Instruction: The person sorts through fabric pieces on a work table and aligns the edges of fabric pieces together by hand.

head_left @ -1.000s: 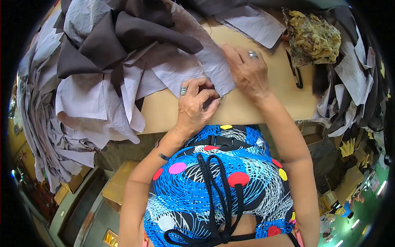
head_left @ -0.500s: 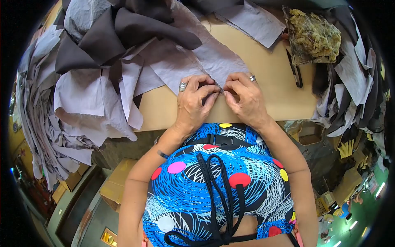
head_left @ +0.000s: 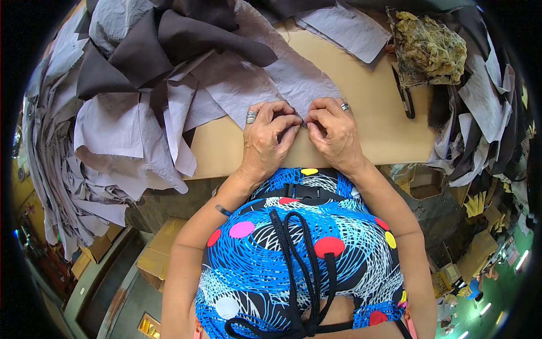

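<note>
In the head view a pale mauve fabric panel (head_left: pixel 302 79) lies on the tan tabletop, with a dark seam running down to its near corner. My left hand (head_left: pixel 270 135) pinches the seam at that corner between thumb and fingers. Close beside it, my right hand (head_left: pixel 333 133) is closed in a pinch on the same corner. The fingertips almost meet, and exactly what lies between them is partly hidden. Dark grey-brown fabric (head_left: pixel 141 53) is heaped together with more mauve pieces to the left of my hands.
A thick bundle of fabric pieces (head_left: pixel 53 152) hangs over the table's left edge. At the right, black-handled scissors or snips (head_left: pixel 407 101) lie beside a clear bag of yellowish material (head_left: pixel 432 51). More fabric (head_left: pixel 488 107) drapes over the right edge. Cardboard boxes (head_left: pixel 164 248) stand below.
My right hand has shifted very slightly, its fingers still closed on the fabric corner. My left hand and the fabric look almost unchanged.
</note>
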`<state>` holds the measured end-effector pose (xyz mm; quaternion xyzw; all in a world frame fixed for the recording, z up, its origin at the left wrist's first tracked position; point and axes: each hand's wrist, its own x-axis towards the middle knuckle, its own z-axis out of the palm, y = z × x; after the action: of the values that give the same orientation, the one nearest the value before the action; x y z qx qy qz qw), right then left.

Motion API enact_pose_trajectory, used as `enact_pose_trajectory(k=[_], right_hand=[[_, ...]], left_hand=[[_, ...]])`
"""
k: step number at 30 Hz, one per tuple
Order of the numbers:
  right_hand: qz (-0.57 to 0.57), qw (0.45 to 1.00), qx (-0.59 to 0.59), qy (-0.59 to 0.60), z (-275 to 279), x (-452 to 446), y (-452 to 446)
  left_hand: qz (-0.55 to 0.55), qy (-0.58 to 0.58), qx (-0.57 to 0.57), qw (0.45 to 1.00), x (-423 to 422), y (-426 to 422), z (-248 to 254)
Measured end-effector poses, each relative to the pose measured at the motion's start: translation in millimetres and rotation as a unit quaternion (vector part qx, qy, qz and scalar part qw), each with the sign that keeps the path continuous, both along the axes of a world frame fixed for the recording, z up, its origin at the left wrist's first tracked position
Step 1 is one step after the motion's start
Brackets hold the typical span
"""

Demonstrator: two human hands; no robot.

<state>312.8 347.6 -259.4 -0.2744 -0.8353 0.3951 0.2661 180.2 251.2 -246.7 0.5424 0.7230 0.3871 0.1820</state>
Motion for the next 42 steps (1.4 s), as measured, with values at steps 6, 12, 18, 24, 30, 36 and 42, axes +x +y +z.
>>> enact_pose_trajectory(k=[6, 12, 18, 24, 30, 36, 42], right_hand=[[0.002, 1.000, 0.010, 0.001, -0.8, -0.2, 0.0], [0.006, 1.000, 0.006, 0.001, -3.4, 0.3, -1.1], [0.020, 1.000, 0.009, -0.005, -0.6, 2.1, -0.4], [0.018, 1.000, 0.012, 0.002, -0.6, 1.6, -1.4], [0.020, 1.000, 0.017, 0.001, -0.5, 1.6, -0.5], [0.006, 0.999, 0.052, -0.003, 0.3, -2.4, -2.9], [-0.002, 0.999, 0.047, 0.005, -0.7, -1.7, -2.2]], left_hand=[[-0.007, 0.030, 0.000, 1.000, -1.0, -0.5, -0.2], [-0.007, 0.047, 0.013, 0.999, 1.3, 1.3, -1.0], [0.002, 0.063, 0.015, 0.998, 2.7, 2.2, 1.3], [0.000, 0.060, 0.023, 0.998, 2.2, 1.3, 0.9], [-0.003, 0.054, 0.027, 0.998, 2.3, 1.3, 0.5], [-0.008, 0.029, 0.027, 0.999, 0.7, 0.3, -0.3], [-0.006, -0.016, 0.017, 1.000, -0.6, -2.8, -0.4]])
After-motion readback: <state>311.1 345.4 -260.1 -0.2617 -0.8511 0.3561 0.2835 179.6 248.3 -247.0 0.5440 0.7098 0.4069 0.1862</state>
